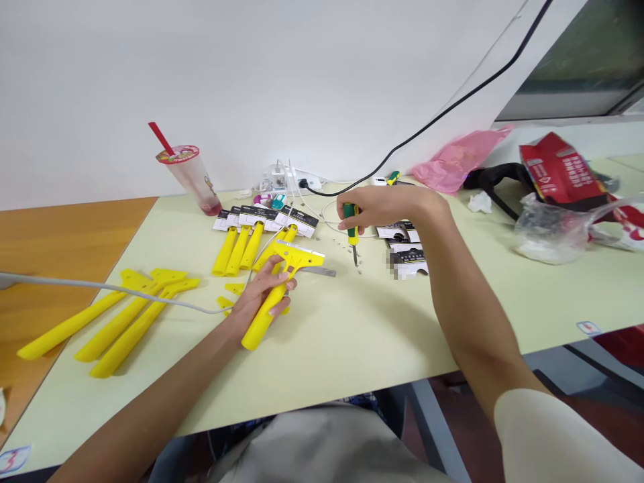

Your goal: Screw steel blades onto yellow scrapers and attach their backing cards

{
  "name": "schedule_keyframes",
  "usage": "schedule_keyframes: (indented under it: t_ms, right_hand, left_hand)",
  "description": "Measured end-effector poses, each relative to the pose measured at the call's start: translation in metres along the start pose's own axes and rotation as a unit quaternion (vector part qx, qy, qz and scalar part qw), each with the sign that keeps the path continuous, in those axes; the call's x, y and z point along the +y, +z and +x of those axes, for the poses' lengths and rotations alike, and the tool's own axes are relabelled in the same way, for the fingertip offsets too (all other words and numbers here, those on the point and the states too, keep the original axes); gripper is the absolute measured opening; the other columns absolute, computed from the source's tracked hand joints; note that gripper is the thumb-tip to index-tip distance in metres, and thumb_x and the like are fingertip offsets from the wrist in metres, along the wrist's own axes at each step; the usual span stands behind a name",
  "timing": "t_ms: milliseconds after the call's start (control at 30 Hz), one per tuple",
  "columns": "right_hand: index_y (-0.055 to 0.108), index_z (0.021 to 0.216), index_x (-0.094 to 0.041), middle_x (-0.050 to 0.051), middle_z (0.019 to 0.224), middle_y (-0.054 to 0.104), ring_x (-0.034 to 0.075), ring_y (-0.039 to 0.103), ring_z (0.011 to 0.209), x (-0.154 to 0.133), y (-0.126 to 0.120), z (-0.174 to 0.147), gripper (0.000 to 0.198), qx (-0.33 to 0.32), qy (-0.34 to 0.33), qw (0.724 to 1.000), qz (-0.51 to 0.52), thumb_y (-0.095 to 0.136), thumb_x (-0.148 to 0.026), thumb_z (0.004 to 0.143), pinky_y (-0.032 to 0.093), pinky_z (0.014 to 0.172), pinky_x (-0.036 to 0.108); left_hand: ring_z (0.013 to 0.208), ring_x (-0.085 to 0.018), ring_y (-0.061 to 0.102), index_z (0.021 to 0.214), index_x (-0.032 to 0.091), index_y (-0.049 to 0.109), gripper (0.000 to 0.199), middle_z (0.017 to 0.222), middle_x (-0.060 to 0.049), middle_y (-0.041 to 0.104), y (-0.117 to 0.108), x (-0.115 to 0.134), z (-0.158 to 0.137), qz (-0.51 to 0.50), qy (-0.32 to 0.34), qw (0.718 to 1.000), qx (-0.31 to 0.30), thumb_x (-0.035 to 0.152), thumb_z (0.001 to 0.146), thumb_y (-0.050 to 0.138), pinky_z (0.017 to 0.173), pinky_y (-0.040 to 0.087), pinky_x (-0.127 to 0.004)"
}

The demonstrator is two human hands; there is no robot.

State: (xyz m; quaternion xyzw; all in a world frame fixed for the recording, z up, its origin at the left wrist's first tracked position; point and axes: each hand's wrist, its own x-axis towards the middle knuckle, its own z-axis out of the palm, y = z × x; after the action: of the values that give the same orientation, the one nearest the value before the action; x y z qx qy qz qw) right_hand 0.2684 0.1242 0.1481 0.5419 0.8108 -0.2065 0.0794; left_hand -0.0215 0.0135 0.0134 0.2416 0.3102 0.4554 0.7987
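My left hand (264, 293) is wrapped round the handle of a yellow scraper (267, 315), whose wide head with a metal strip points away from me to the right. A flat metal blade (318, 271) shows just past the scraper's head. My right hand (371, 206) grips a screwdriver (349, 225) by its green and yellow handle, tip down over the table. Several small screws (338, 243) lie scattered by the tip. Beyond my left hand, yellow handles with black and white cards (252, 215) lie in a row.
Several yellow scraper handles (135, 322) lie at the left. A tilted drink cup (190, 181) with a red straw stands by the wall, near a power strip (296, 178). Black and white cards (408, 258) lie under my right forearm. A pink bag (455, 161) and red packaging (561, 168) sit right.
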Motion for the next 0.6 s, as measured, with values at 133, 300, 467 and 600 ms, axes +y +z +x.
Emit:
schedule_keyframes:
  t_ms: [133,300,467,600]
  right_hand:
    - [0.067,0.109,-0.028,0.005,0.101,0.082,0.026,0.074,0.094,-0.0025,0.0015,0.0023,0.024,-0.019,0.028,0.999,-0.005,0.073,-0.05,0.1,0.04,0.072,0.035]
    - [0.062,0.104,-0.027,0.003,0.103,0.082,0.023,0.073,0.092,-0.0037,0.0027,0.0018,0.021,-0.036,0.03,0.999,0.001,0.069,-0.046,0.102,0.039,0.071,0.035]
    - [0.063,0.103,-0.028,0.002,0.101,0.082,0.024,0.073,0.091,-0.0035,0.0041,0.0036,0.02,-0.04,0.035,0.999,-0.01,0.07,-0.046,0.1,0.04,0.072,0.035]
    - [0.065,0.1,-0.028,0.004,0.097,0.082,0.026,0.074,0.089,-0.003,0.0037,0.0021,0.022,-0.033,0.024,0.999,0.006,0.073,-0.049,0.096,0.041,0.069,0.036]
  left_hand:
    - [0.073,-0.01,0.066,0.119,0.027,0.055,0.051,0.104,-0.001,0.06,0.0008,0.0003,-0.0008,-0.002,-0.009,1.0,-0.002,0.011,0.082,0.087,0.034,0.041,-0.013]
    - [0.074,-0.01,0.067,0.121,0.028,0.054,0.053,0.103,0.0,0.06,0.0023,-0.0002,-0.0017,0.005,-0.007,1.0,0.003,0.013,0.082,0.087,0.034,0.041,-0.012]
    - [0.069,-0.009,0.066,0.121,0.028,0.054,0.052,0.103,0.001,0.061,0.0035,0.0004,-0.0023,0.012,-0.014,1.0,0.003,0.014,0.083,0.087,0.035,0.042,-0.014]
    - [0.07,-0.009,0.067,0.12,0.028,0.055,0.052,0.102,0.001,0.061,0.0039,0.0006,-0.0023,0.015,-0.012,1.0,0.006,0.014,0.083,0.087,0.035,0.041,-0.014]
